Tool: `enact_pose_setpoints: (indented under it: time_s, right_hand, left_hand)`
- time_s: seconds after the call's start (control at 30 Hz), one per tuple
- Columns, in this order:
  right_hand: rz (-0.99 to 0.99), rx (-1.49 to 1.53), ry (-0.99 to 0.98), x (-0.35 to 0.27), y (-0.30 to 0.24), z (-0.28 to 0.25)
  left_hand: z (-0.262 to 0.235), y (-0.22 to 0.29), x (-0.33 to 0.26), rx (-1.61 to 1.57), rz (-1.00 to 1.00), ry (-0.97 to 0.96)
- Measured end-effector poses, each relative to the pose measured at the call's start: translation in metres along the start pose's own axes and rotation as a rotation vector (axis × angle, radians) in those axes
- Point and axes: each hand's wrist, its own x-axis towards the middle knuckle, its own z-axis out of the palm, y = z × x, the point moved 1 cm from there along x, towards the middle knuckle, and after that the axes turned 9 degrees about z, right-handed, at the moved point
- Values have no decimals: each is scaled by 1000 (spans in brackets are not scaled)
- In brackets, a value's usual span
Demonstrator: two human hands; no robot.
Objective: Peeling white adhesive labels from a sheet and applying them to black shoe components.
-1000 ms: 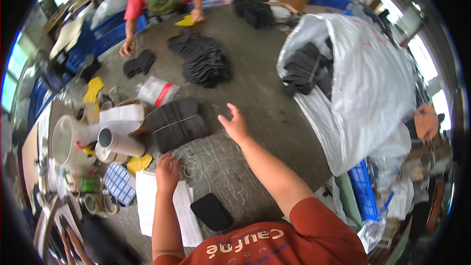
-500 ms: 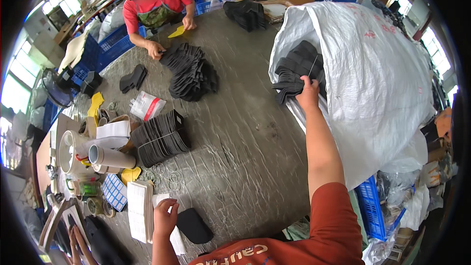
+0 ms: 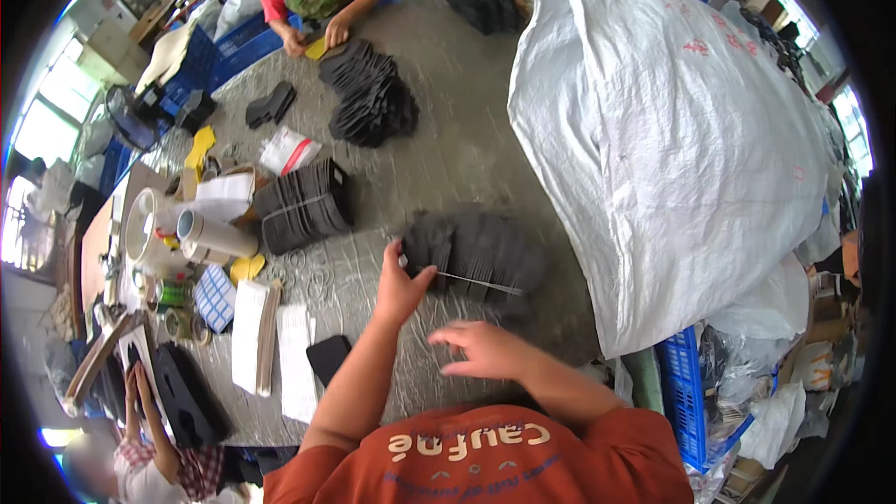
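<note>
Pulled from the white sack (image 3: 672, 131) since half a second ago, a tied bundle of soft black pieces (image 3: 476, 252) lies mid-bench, left hand (image 3: 401, 289) grasping its near-left end by the strap, right hand (image 3: 485, 350) released.

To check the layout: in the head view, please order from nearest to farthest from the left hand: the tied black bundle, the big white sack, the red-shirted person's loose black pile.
1. Tied black bundle, touching the left hand.
2. Loose black pile, far up the table.
3. Big white sack, right; its body is similarly far, too close to call.
</note>
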Motion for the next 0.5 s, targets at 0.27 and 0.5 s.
enact_pose_setpoints:
  time_s: [0.27, 0.5]
  right_hand:
    - [-299, -432, 595, 46, -2, -112]
    - [-48, -781, 236, 125, 27, -42]
  left_hand:
    - [-11, 61, 10, 371, 352, -116]
    - [-9, 35, -35, 457, 164, -40]
